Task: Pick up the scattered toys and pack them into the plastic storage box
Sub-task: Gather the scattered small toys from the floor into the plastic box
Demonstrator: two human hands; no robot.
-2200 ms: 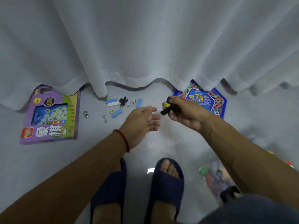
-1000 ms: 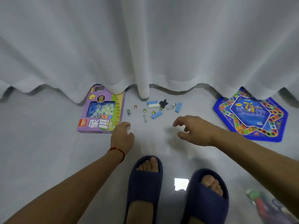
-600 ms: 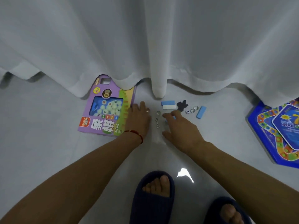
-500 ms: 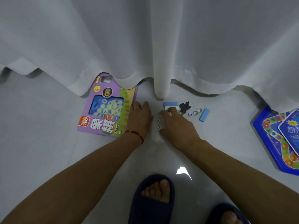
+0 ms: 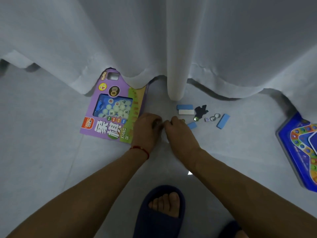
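Your left hand [image 5: 147, 130] and right hand [image 5: 178, 131] sit knuckle to knuckle on the pale floor [image 5: 42, 152], fingers curled down and inward. What they close on is hidden beneath them, so you cannot tell whether either holds a piece.

At 10 o'clock from your left hand, touching its edge, lies the purple chess box [image 5: 109, 115], its top tucked under the white curtain [image 5: 154, 40].

The loose toys lie at 2 o'clock from your right hand: a small blue block [image 5: 192, 125] just beside your knuckles, a blue tile [image 5: 185, 107] stacked against a white tile [image 5: 186, 112], a black piece [image 5: 201, 110], a green marble [image 5: 196, 118], a die [image 5: 207, 119], clear beads [image 5: 215, 116] and a long blue block [image 5: 223, 121].

At 3 o'clock, well apart, the blue game board [image 5: 298, 152] runs off the edge.

A navy slipper [image 5: 154, 220] sits at 6 o'clock.
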